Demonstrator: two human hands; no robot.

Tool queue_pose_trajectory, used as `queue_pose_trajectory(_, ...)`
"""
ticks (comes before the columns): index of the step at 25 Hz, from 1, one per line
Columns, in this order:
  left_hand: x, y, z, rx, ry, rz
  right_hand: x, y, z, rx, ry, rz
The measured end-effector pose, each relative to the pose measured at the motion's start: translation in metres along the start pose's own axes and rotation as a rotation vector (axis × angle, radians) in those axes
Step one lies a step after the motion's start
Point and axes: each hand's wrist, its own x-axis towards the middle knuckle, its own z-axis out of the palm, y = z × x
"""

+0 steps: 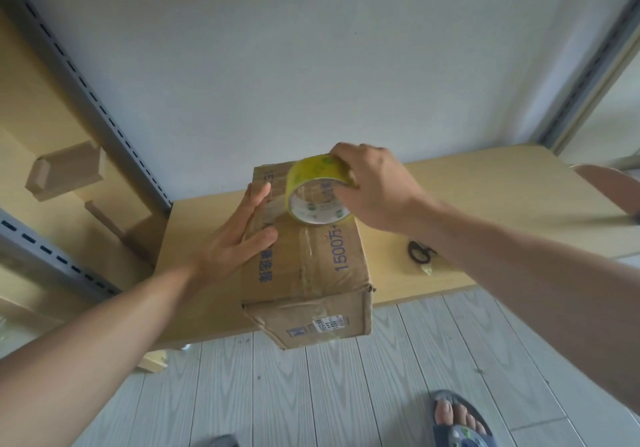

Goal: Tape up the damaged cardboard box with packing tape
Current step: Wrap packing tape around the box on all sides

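A brown cardboard box (332, 273) with blue print lies on the wooden table (485, 204), its near end jutting past the table's front edge. Clear tape runs along its top seam and its corners are torn. My left hand (239, 235) lies flat on the box's top left side, fingers spread. My right hand (374, 186) grips a yellowish roll of packing tape (315, 190) from above, and the roll stands on edge on the far half of the box's top.
Black-handled scissors (419, 250) lie on the table right of the box, partly behind my right forearm. Grey slotted shelf rails (104, 107) and cardboard pieces (65, 172) stand at the left. A chair back (609, 186) shows at the right edge. My sandalled foot (457, 419) is on the plank floor.
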Motion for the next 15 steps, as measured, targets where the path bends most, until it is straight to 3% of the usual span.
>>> queue_pose_trajectory(7, 0.003, -0.004, -0.006, 0.039, -0.014, -0.031, -0.024, 0.057, -0.055, -0.212, -0.092, -0.026)
queue_pose_trajectory(10, 0.003, -0.009, -0.004, 0.036, -0.015, 0.003, -0.042, 0.091, -0.047, -0.326, -0.195, -0.075)
queue_pose_trajectory(15, 0.005, -0.007, -0.004, 0.062, -0.025, 0.004, -0.043, 0.103, -0.035, -0.319, -0.233, -0.061)
